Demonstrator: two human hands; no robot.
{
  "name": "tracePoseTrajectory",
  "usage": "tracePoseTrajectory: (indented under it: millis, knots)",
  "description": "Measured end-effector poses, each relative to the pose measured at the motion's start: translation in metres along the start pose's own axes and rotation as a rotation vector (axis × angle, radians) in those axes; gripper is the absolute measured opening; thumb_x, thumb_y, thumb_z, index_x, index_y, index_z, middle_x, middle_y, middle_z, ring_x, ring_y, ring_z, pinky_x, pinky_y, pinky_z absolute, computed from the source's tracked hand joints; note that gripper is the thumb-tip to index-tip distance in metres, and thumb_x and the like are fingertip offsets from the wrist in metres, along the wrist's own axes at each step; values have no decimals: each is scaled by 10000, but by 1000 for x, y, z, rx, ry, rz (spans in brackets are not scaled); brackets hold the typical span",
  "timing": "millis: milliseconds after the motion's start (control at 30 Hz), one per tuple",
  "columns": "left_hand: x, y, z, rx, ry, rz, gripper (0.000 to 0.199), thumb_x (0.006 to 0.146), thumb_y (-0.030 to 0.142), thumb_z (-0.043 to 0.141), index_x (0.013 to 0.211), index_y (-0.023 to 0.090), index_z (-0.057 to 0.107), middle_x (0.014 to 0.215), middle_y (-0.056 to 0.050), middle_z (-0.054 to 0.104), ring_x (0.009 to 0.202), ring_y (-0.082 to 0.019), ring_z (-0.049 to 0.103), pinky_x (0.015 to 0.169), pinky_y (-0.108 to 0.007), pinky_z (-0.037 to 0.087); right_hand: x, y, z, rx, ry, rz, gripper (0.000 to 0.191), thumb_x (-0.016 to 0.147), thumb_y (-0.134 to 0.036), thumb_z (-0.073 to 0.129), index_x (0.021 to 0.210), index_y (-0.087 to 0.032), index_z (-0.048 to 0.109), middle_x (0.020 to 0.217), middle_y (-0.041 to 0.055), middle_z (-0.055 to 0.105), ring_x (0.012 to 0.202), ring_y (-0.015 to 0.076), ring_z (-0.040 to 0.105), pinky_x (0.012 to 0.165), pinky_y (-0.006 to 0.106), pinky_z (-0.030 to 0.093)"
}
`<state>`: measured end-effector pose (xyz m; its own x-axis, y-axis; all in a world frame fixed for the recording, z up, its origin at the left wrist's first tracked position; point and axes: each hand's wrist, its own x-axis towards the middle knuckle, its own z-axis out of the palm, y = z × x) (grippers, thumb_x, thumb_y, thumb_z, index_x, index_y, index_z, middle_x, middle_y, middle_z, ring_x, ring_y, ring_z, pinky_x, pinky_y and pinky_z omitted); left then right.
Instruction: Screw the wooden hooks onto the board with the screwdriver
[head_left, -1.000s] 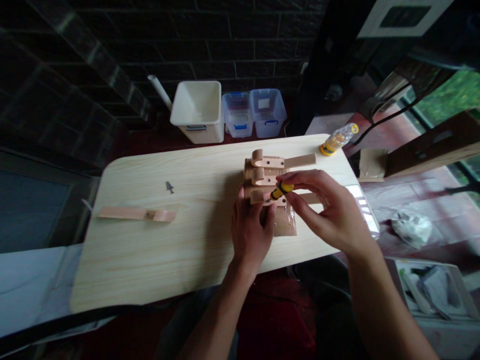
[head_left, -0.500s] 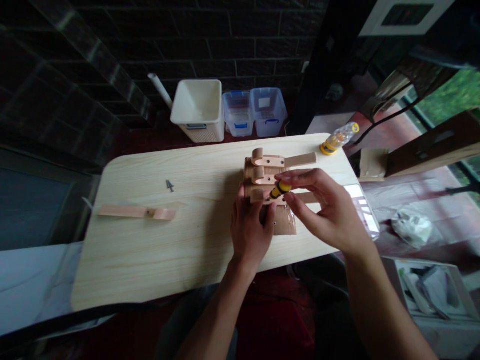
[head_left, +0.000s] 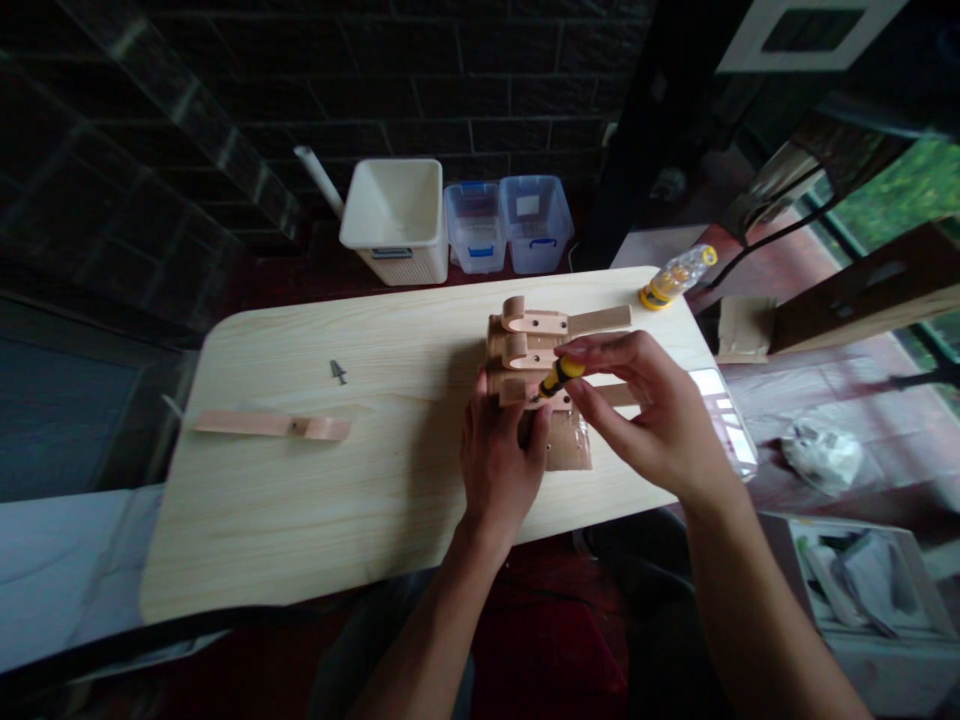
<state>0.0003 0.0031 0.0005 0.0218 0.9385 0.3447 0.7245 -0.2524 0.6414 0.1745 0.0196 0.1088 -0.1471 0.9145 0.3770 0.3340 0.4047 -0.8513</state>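
"What are the hands doing?"

"The left hand (head_left: pixel 504 455) is reaching up palm-down, gripping the left side of the wooden rack (head_left: pixel 568 452). The right hand (head_left: pixel 660 415) is coming in from the right, wrist bent, its thumb and fingers pinching a yellow-and-black screwdriver (head_left: pixel 561 374) that is slanting down onto the rack's third strip."

"And the bench (head_left: pixel 300 520)?"

"A loose wooden strip (head_left: pixel 244 423) is lying at left, some screws (head_left: pixel 339 372) are resting beyond its right end, the rack is sitting right of centre, and a clear bottle (head_left: pixel 677 277) is standing near the far right corner."

"Beyond it?"

"A white bin (head_left: pixel 405 262), then two clear tubs (head_left: pixel 475 240), are standing below a dark brick wall (head_left: pixel 427 95)."
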Motion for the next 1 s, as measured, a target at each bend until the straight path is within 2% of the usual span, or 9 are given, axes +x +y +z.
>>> tracePoseTrajectory:
  millis: [167,367,633,833,1000]
  knots:
    - [1,0,-1,5,3,-3,344,1078,348,707,1413,295,764,1721,-156,538,1587,-423,537,1248,-646,550,-2,-3,-2,16,-19,17,207,1020,-204,772,1208,-274,724,1343,63,835,1341,268,783,1110,453,677]
    - [1,0,-1,-6,-6,-15,349,1078,351,702,1421,313,756,1703,-139,559,1611,-409,512,1264,-630,540,-1,-6,-3,20,-33,33,219,1048,-228,746,1260,-280,731,1328,53,826,1233,227,811,1090,411,692]
    - [1,1,-1,-3,-11,-17,362,1080,353,704,1436,305,751,1719,-149,542,1610,-412,515,1270,-633,535,1,1,-2,-4,-21,14,289,1030,-236,780,1312,-285,737,1316,48,822,1170,218,816,1055,389,697]
    - [1,2,-1,-2,-3,-8,368,1087,360,696,1445,294,752,1728,-171,520,1585,-435,540,1247,-652,548,4,-5,-4,-58,-41,-102,257,1058,-176,715,1263,-297,811,1336,54,850,1300,253,792,1137,448,658]
    - [1,2,-1,9,-4,-12,376,1082,352,702,1454,309,739,1739,-158,513,1598,-416,525,1254,-633,548,5,-6,-6,-47,-52,-79,299,1064,-173,694,1301,-309,816,1403,52,840,1360,272,776,1175,501,646]
